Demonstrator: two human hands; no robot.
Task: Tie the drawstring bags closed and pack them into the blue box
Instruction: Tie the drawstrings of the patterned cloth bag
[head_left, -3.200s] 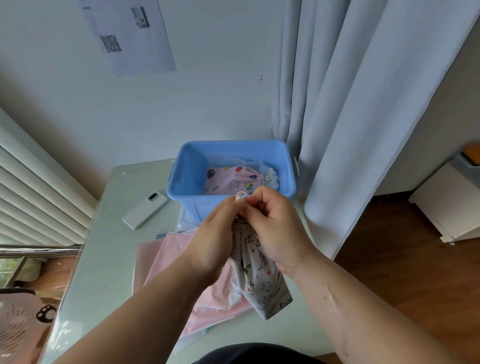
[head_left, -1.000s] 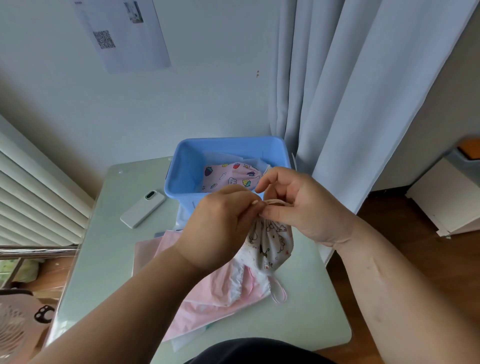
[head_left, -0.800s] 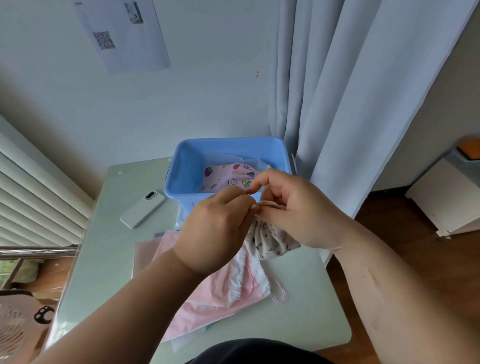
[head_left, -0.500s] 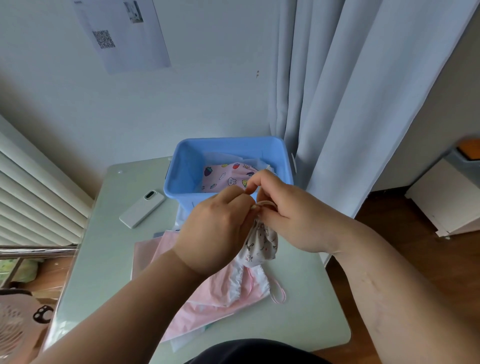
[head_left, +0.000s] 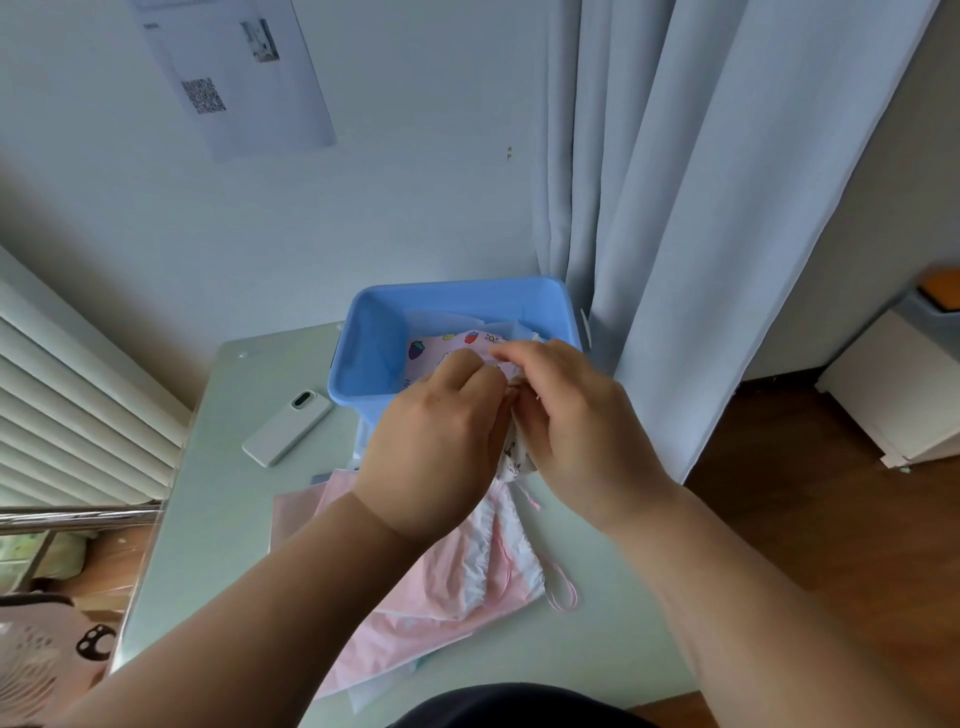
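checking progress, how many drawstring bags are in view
3: white animal-print bag in left hand and right hand, pink fruit-print bag in the blue box, pink ruffled bag on the table. More may lie under it.

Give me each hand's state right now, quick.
Left hand: closed, gripping the white printed bag near its top.
Right hand: closed, gripping the same bag.

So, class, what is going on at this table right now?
A person's left hand and right hand grip the top of a small white printed bag, held above the table near the blue box. One pink printed bag already lies in the box. More pink bags lie on the table, not yet packed.
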